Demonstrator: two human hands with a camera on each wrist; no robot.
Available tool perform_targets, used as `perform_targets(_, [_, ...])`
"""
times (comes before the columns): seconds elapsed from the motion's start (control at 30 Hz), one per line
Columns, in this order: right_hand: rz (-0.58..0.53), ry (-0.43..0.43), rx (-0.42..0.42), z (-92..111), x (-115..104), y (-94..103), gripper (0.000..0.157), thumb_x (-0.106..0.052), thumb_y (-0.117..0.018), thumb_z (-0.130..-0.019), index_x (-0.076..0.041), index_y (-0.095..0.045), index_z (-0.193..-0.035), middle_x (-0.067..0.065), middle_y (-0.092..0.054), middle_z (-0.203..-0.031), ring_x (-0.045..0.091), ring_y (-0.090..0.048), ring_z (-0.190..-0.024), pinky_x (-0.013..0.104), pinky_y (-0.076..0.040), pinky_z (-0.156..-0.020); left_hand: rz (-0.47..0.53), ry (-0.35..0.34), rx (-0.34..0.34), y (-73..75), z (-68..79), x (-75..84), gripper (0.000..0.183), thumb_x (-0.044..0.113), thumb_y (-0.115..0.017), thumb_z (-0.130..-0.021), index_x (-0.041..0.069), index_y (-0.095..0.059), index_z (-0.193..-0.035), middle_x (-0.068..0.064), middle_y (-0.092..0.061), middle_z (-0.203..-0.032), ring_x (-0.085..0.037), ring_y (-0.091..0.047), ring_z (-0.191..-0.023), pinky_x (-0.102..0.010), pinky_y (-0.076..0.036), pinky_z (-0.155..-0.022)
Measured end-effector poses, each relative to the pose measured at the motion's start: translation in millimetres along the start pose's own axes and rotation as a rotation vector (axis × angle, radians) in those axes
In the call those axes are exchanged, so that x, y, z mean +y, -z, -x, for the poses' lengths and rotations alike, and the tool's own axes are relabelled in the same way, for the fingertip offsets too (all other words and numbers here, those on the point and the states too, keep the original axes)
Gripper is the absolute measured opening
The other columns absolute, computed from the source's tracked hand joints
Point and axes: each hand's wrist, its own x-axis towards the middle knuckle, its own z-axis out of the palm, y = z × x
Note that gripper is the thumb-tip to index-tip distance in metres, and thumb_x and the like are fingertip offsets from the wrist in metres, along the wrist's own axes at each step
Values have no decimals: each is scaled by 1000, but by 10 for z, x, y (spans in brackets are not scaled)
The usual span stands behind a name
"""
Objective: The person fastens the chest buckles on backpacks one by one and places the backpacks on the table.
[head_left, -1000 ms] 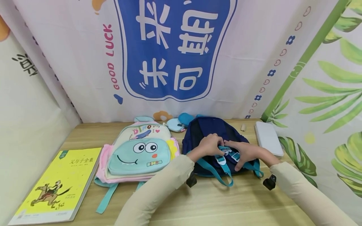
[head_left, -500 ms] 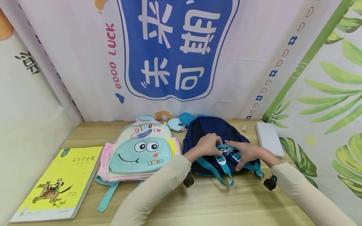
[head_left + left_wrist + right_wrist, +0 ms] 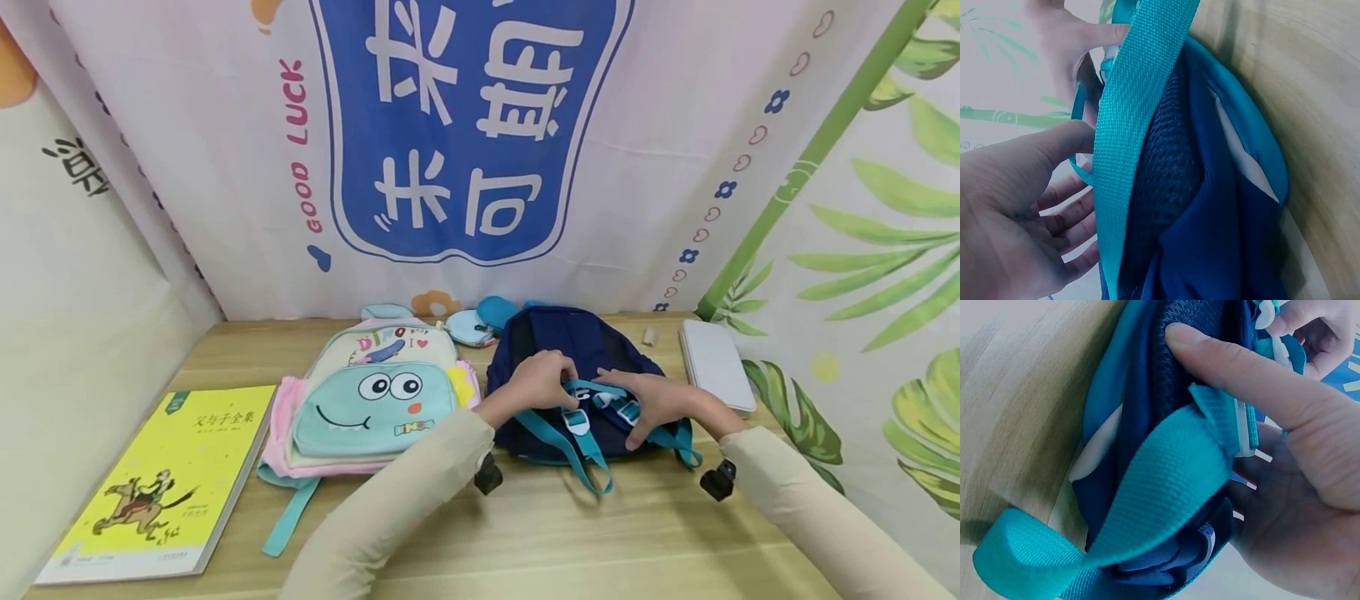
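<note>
In the head view a navy backpack (image 3: 577, 333) lies on the table, its teal webbing straps (image 3: 558, 437) and white buckles (image 3: 577, 422) facing up. My left hand (image 3: 536, 385) pinches a teal strap beside a buckle; its thumb meets the webbing (image 3: 1132, 125) in the left wrist view, with the other fingers curled behind. My right hand (image 3: 656, 402) holds the strap on the other side. Its thumb presses the dark mesh (image 3: 1175, 369) in the right wrist view, and the fingers pass behind, partly hidden. Between the hands, a teal band stretches across.
A pink and mint dinosaur backpack (image 3: 375, 408) lies to the left, beside a yellow book (image 3: 161, 475). Small blue round pouches (image 3: 480, 321) are at the back. On the right lie a white flat case (image 3: 716, 367) and a small beige piece (image 3: 649, 336). Printed curtains surround the wooden table (image 3: 585, 542).
My left hand has shifted slightly left with its strap and buckle, widening the gap between the hands. The right hand stays nearly in place. The head view has shifted a little.
</note>
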Motion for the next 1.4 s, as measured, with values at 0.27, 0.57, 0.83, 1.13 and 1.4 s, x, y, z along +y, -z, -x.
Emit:
perform_targets(0.27, [7,15,-7,-17,22,1,110,-26,-93,-72,-4,-29,-159,29,-17,-166,55,-21,-149,72,-31,-112,34,4,15,42,57,-57,16,29,-83,-84,20,-71,-90,4,-60,-91,-11,-54,-78,-24,-44,-69])
perform_targets(0.57, [-16,9,0,-3,28,-9,108,-24,-93,-72,-7,-31,-159,27,-15,-167,55,-19,-150,73,-28,-113,88,12,19,111,106,-116,16,26,-86,-81,19,-72,-84,4,-65,-87,-11,-57,-77,-24,-47,-70])
perform_targets(0.83, [-33,35,21,1,46,-33,108,-23,-94,-72,-5,-32,-159,26,-14,-168,54,-16,-151,74,-27,-113,162,10,49,139,185,-180,15,24,-86,-81,19,-73,-86,6,-69,-84,-8,-59,-75,-23,-47,-70])
perform_targets(1.13, [-17,13,72,66,-33,-52,109,-21,-93,-72,-3,-30,-159,27,-19,-167,52,-23,-150,67,-34,-113,284,-15,85,122,231,-269,16,20,-87,-80,18,-74,-88,4,-71,-87,-7,-61,-79,-23,-50,-74])
perform_targets(1.4, [11,-47,121,165,-175,-53,105,-24,-92,-75,4,-31,-156,31,-32,-160,52,-37,-143,61,-44,-107,334,-49,96,127,262,-290,17,18,-87,-80,14,-75,-91,0,-74,-91,-9,-63,-83,-23,-51,-77])
